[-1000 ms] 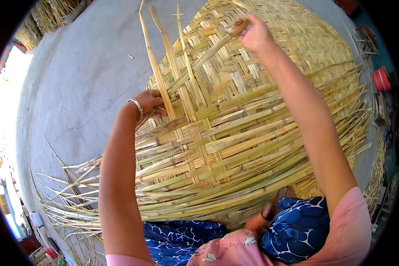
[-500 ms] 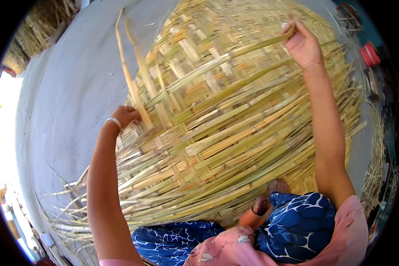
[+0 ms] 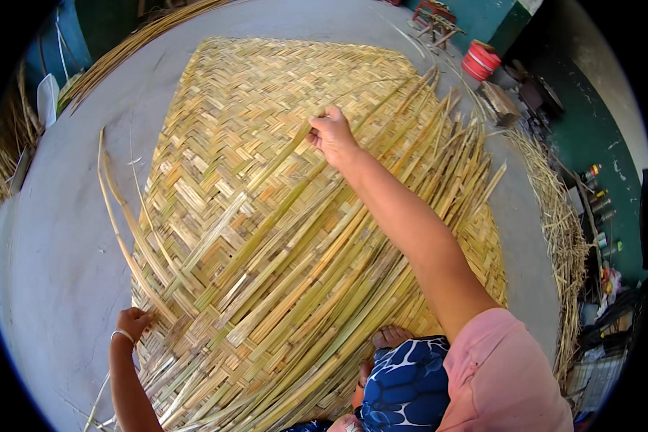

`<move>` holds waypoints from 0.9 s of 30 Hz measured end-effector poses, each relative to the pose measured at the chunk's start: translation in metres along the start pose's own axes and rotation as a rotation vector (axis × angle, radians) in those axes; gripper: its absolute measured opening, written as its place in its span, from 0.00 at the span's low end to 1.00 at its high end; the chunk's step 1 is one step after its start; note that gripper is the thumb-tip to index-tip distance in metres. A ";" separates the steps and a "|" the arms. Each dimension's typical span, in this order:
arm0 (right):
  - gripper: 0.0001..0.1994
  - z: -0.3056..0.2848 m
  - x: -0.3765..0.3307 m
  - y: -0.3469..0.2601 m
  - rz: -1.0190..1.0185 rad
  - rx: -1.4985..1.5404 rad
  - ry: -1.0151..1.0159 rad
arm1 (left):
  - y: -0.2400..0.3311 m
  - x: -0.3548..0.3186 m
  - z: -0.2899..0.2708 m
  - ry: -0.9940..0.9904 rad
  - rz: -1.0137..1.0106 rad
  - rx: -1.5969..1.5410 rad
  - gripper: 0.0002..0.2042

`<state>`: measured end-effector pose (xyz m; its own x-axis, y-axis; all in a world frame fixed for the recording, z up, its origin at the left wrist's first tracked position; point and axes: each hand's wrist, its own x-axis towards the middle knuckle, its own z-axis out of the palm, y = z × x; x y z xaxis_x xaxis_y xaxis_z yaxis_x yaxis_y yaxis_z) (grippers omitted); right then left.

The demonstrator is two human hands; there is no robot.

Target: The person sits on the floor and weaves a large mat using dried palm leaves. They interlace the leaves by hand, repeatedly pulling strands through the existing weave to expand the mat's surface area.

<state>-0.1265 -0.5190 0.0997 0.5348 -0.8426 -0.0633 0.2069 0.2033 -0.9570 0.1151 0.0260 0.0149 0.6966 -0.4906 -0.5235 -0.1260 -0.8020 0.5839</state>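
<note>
A large woven mat (image 3: 230, 79) of flat split-cane strips spreads over the floor. My right hand (image 3: 331, 135), held over the middle of the mat, pinches the far end of a long pale-green cane strip (image 3: 284, 155). That strip slants down left across the weave. At the mat's left edge is my left hand (image 3: 133, 322), its fingers bent in against the strip ends; what they grip is hidden. Close to it, several loose strip ends (image 3: 133, 216) rise up and curve off the edge. Many long unwoven strips (image 3: 331, 288) lie side by side across the mat's near part.
My bare foot (image 3: 392, 335) rests on the mat. A bundle of long canes (image 3: 144, 39) lies at the far left. Toward the right are a red bucket (image 3: 480, 61), a wooden block (image 3: 498, 103) and a heap of dry cane scraps (image 3: 554, 216) along the green wall.
The view has swung, bringing more of the far mat and right wall into sight. My right hand, still pinching the strip, now sits nearer the mat's middle; my left hand stays by the left edge.
</note>
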 end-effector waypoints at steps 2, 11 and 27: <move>0.10 -0.008 0.013 0.001 -0.017 -0.109 0.066 | -0.001 -0.004 -0.002 0.003 0.002 0.080 0.11; 0.12 -0.021 0.041 0.023 0.240 0.140 0.189 | -0.013 -0.003 -0.009 0.042 0.027 0.086 0.09; 0.08 0.037 0.016 0.058 0.421 0.087 0.237 | -0.007 -0.001 0.008 0.035 0.025 -0.007 0.15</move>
<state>-0.0756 -0.5023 0.0541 0.3880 -0.7663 -0.5121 0.0857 0.5832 -0.8078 0.1094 0.0293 0.0062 0.7176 -0.4980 -0.4869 -0.1389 -0.7874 0.6006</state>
